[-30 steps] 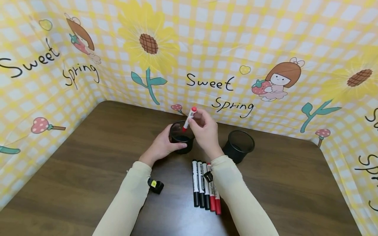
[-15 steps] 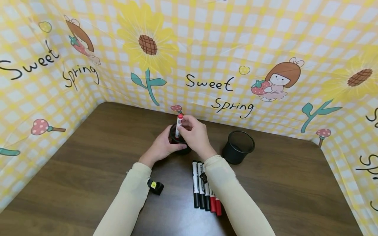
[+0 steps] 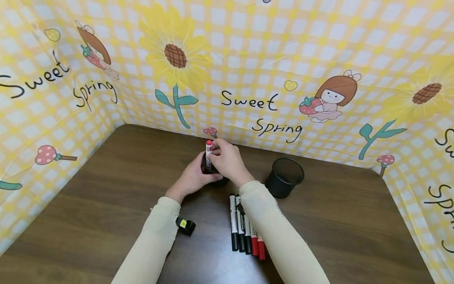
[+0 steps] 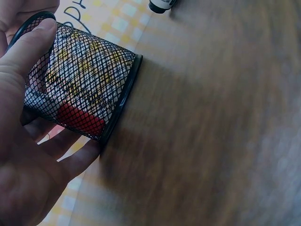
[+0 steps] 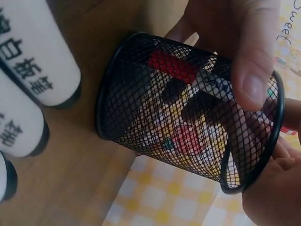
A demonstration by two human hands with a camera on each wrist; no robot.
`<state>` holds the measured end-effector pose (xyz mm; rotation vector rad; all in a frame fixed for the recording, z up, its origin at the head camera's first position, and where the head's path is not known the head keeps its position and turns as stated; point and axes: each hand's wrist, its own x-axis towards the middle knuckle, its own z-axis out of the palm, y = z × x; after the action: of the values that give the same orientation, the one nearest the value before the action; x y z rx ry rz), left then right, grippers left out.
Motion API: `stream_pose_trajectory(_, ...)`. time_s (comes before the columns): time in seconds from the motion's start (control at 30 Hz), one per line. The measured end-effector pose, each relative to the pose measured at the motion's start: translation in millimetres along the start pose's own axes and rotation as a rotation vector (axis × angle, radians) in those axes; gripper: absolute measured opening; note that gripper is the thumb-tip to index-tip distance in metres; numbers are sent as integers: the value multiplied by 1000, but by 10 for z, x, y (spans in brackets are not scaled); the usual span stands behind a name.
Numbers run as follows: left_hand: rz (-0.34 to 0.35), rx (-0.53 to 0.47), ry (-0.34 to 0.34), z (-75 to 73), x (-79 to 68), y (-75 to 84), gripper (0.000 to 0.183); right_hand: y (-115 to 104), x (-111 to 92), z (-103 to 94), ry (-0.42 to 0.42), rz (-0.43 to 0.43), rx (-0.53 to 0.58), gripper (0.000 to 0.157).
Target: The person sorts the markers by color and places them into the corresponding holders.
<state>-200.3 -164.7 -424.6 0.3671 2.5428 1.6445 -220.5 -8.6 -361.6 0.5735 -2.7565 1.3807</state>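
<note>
While the left hand [image 3: 191,175] wraps round a black wire-mesh pen cup [image 4: 89,80], its thumb lies across the near side and its fingers curl along the far side, just left of the bottom centre of the head view. Right beside it, the right hand [image 3: 228,159] pinches a white whiteboard marker [image 3: 209,149] by its upper part, between thumb and fingers. That marker stands nearly upright inside the cup, its red upper end above the rim; through the mesh in the left wrist view, its lower red cap shows near the base. Whether the cap touches the bottom cannot be told, nor whether the cup rests on the table.

A second black mesh pen cup [image 3: 278,187] stands right of centre, well apart from the left hand. Below the hands, black-capped markers [image 3: 241,232] and red-capped markers [image 3: 254,245] lie side by side in a row, partly hidden by the right cream sleeve [image 3: 280,228]. The left cream sleeve [image 3: 152,232] enters from the bottom, a small black wrist device [image 3: 189,227] with a yellow patch at its cuff. Behind the brown wood-grain table [image 3: 88,205] hangs a yellow checked cloth [image 3: 244,51] printed with sunflowers and "Sweet Spring".
</note>
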Motion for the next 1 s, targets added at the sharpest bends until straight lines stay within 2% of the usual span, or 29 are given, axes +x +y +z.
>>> stream_pose_trajectory(0.33, -4, 10, -4, -10, -9, 1, 82, -53, -4, 6, -41, 34, -43, 24)
stream_pose_trajectory(0.6, 8, 15, -2, 16, 5, -9, 80, -71, -27, -29, -51, 41, -47, 34)
stream_pose_trajectory(0.83, 6, 20, 11, 19, 10, -19, 82, -56, -48, -98, -13, 15, -68, 48)
stream_pose_trajectory(1.0, -2, 40, 16, 18, -1, -26, 81, -35, -114, -203, 53, 3, -9, 45)
